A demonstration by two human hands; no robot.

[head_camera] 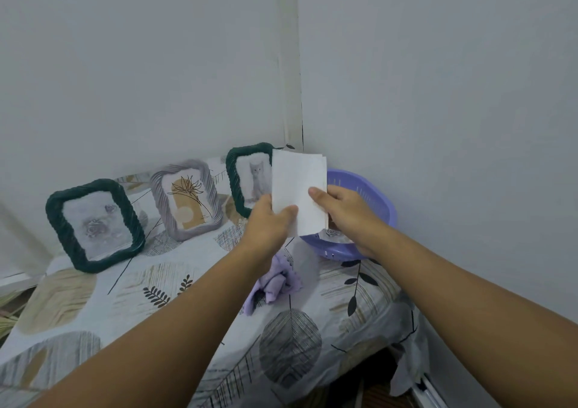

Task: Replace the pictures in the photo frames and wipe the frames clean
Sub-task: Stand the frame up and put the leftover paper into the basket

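Note:
Three photo frames lean on the wall at the back of the table. A dark green frame (93, 224) with a rose picture is at the left. A lilac frame (187, 199) with a line-drawn flower is in the middle. A second dark green frame (245, 176) shows a grey cat. Both hands hold a small stack of white pictures (297, 188) upright, backs toward me, in front of the cat frame's right side. My left hand (269, 220) grips the stack's lower left edge. My right hand (344, 209) grips its right edge. A crumpled lilac cloth (276, 282) lies below my left wrist.
A purple plastic basket (372, 198) sits in the back right corner behind my right hand, with something small inside. The table wears a leaf-patterned cloth (156, 292) that hangs over the right edge. Walls close in behind and on the right.

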